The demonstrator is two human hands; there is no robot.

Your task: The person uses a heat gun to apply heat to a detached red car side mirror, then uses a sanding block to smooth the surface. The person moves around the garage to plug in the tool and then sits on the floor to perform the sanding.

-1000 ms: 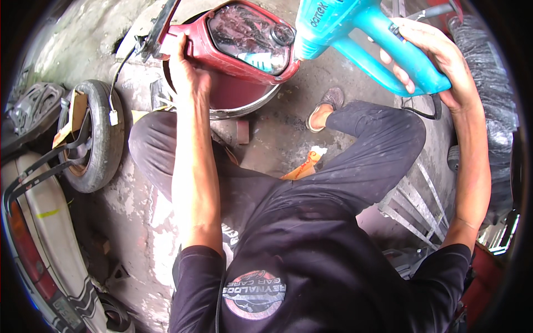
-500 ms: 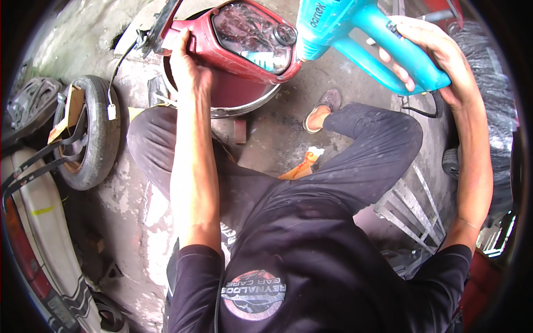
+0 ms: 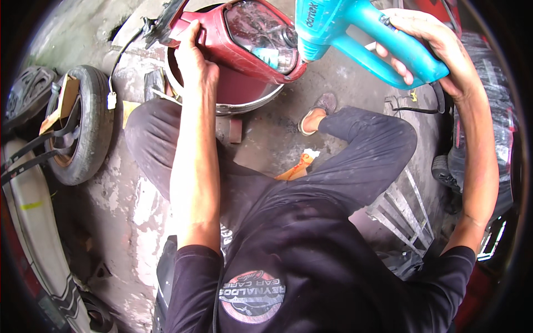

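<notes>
Aiming, seemingly: right hand (image 3: 441,47) wraps teal heat gun (image 3: 397,44), one o'clock; left hand (image 3: 195,62) grips red housing (image 3: 216,36), eleven; next needs steadiness.

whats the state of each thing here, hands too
left hand: gripping red housing
right hand: closed around teal heat gun
red housing: tilted, partly over basin
teal heat gun: raised, nozzle beside red housing; on or off unclear
basin: open, dark red inside
white connector: unplugged

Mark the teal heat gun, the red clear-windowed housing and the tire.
Teal heat gun (image 3: 373,26): head view, upper handle.
Red clear-windowed housing (image 3: 217,36): head view, red side wall.
Tire (image 3: 98,126): head view, outer tread.
</notes>
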